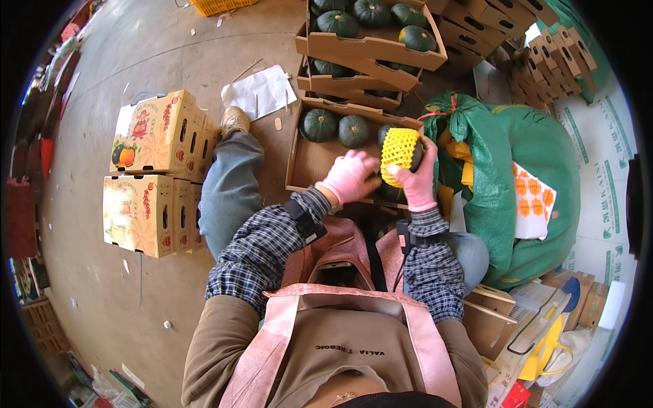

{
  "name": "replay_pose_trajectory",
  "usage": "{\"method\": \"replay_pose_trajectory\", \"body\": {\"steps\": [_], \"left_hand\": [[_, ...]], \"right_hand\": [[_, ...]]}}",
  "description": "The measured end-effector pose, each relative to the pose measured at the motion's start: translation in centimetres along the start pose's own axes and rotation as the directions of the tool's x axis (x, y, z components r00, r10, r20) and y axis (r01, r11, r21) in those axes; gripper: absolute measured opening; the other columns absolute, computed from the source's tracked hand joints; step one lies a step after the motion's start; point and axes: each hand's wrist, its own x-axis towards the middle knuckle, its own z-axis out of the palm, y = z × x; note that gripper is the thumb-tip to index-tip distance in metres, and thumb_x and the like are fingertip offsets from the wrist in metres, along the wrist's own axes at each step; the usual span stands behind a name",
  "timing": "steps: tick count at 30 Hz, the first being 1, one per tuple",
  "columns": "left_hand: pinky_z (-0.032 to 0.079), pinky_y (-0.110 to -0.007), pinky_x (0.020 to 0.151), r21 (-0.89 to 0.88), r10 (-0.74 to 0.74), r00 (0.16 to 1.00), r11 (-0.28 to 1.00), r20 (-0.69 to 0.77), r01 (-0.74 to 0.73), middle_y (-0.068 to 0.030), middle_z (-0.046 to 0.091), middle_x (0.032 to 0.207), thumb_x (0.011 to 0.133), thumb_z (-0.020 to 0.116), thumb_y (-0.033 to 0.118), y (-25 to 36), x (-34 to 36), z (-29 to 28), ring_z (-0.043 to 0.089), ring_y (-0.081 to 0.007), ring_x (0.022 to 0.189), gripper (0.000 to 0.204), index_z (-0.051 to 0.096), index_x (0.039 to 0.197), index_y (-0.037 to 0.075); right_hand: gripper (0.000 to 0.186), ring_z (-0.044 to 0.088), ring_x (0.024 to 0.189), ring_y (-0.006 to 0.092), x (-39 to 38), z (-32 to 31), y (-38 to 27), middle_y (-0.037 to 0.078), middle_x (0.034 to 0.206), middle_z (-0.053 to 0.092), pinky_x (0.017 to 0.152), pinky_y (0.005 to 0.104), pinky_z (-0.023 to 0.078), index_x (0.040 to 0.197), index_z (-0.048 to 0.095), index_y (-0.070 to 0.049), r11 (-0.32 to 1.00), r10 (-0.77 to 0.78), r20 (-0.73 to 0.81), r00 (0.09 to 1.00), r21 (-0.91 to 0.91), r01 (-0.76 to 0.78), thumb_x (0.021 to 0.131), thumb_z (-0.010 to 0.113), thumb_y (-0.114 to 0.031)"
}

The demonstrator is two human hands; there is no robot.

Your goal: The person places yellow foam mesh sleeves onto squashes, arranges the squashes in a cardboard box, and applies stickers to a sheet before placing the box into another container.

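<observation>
In the head view, grips a round, dark-green squash (pixel 417 158) with the pink-gloved right hand (pixel 418 180), thumb across the near side and fingers curled around the right flank. Wears, on most of its visible surface, a yellow foam mesh sleeve (pixel 399 151). Hangs above the right part of a shallow brown cardboard tray (pixel 311 162), close to the squash already inside. Shows the pink-gloved left hand (pixel 350 175) just left of the sleeve, fingers partly bent and blurred; cannot tell of any hold or contact there.

To work well, support the weight with the right palm, ease the mesh evenly without tearing it, and keep low over the tray to soften any slip.

Around this, note a grey-brown concrete floor (pixel 163 61) with scattered scraps and a crumpled white sheet (pixel 262 92). Beyond the tray, see stacked brown cardboard trays (pixel 367 56) of squash. To the right, find a bulging green woven sack (pixel 544 146) with yellow mesh at its mouth; to the left, two tiers of printed cream cartons (pixel 156 129).
</observation>
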Motion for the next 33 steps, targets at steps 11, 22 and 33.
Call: {"method": "replay_pose_trajectory", "body": {"steps": [11,22,33], "left_hand": [[0.043,-0.044,0.086,0.382,-0.427,0.904,0.842,0.038,0.382,-0.0078,0.055,0.109,0.061,0.078,0.022,-2.1,-3.4,-6.4,0.049,-0.0305,0.108,0.045,0.064,0.104,0.017],[0.043,-0.043,0.081,0.36,-0.103,0.979,0.919,-0.177,0.162,-0.0026,0.06,0.098,0.075,0.057,0.011,-1.4,-2.9,-3.7,0.055,-0.0261,0.098,0.023,0.064,0.097,0.017],[0.047,-0.041,0.083,-0.081,-0.037,0.935,0.997,-0.352,0.009,-0.0105,0.058,0.102,0.07,0.075,0.023,-0.2,-3.2,-3.9,0.056,-0.0305,0.097,0.043,0.06,0.107,0.008]], "right_hand": [[0.091,0.048,0.114,0.0319,-0.6,4.5,0.4,0.013,0.116,0.048,0.109,0.0483,0.018,0.127,0.041,-0.015,0.49,0.227,0.285,0.931,-0.86,0.144,0.05,0.08,-0.044],[0.02,0.059,0.1,0.0363,2.7,-9.9,0.9,0.019,0.109,0.06,0.082,0.0452,0.049,0.098,0.061,-0.006,0.104,0.137,-0.358,0.924,-0.922,-0.373,0.084,0.05,-0.015],[0.022,0.063,0.091,0.0339,2.8,-7.3,-1.3,0.016,0.096,0.065,0.073,0.0406,0.052,0.096,0.061,-0.004,0.073,0.02,-0.51,0.86,-0.857,-0.51,0.078,0.065,-0.017]]}}
